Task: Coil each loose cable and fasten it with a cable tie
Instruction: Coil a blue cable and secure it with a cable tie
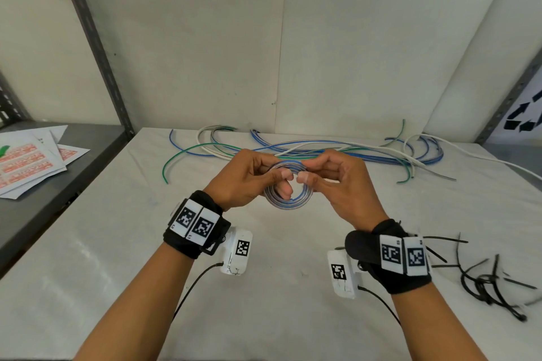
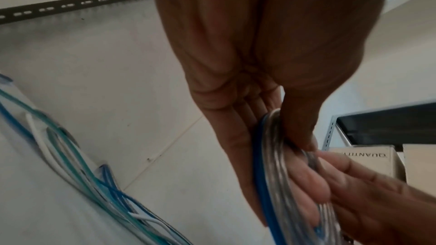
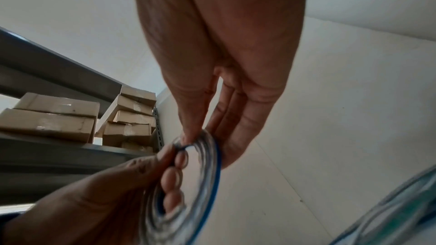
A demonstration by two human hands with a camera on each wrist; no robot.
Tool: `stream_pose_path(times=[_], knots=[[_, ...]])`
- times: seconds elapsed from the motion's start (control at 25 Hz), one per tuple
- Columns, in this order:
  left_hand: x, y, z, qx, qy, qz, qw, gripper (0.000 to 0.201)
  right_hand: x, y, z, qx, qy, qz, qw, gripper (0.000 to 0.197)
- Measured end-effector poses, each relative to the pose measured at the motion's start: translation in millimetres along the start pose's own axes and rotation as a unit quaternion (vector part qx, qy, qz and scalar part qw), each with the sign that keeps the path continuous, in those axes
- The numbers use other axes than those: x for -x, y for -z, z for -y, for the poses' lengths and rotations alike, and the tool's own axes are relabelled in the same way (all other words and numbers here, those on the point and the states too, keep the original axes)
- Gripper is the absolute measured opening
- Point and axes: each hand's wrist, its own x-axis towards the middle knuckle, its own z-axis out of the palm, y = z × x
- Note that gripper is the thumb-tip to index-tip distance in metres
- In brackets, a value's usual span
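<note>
We hold a small round coil of clear and blue plastic-sheathed cable (image 1: 289,189) up above the white covered table (image 1: 278,287), roughly upright and facing us, with both hands at its upper half. Our left hand (image 1: 252,177) has its fingers curled through the ring and its thumb pressed on the front, so the coil hangs mostly from this side; our right hand (image 1: 337,184) pinches the top strands between thumb and forefinger, the remaining fingers loosely bent. The loose black plastic cable ties (image 1: 484,281) lie scattered on the table to the right and nearer us, well apart from the coil and closest to our right hand, so we judge that hand should let go and fetch one. The uncoiled blue, white and green cables (image 1: 322,148) lie along the back wall.
</note>
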Motion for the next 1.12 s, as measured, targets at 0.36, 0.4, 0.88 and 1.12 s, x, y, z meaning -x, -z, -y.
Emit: stream_pose_path(times=[0.36, 0.4, 0.88, 1.12], knots=[[0.8, 3.8, 4.8, -0.027, 0.004, 0.022, 0.999, 0.022, 6.0, -0.7, 8.2, 0.131, 0.031, 0.038, 0.990, 0.024], [1.0, 3.1, 4.1, -0.017, 0.005, 0.019, 1.000, 0.022, 7.0, -2.4, 6.4, 0.112, 0.025, 0.019, 0.993, 0.025], [-17.1, -18.9, 4.2, 0.022, 0.171, 0.006, 0.985, 0.056, 12.9, -6.3, 3.8, 0.094, 0.021, 0.007, 0.995, 0.026], [-14.8, -16.8, -1.5, 0.042, 0.179, 0.009, 0.983, 0.049, 13.6, -7.2, 5.6, 0.086, 0.020, 0.006, 0.996, 0.023]])
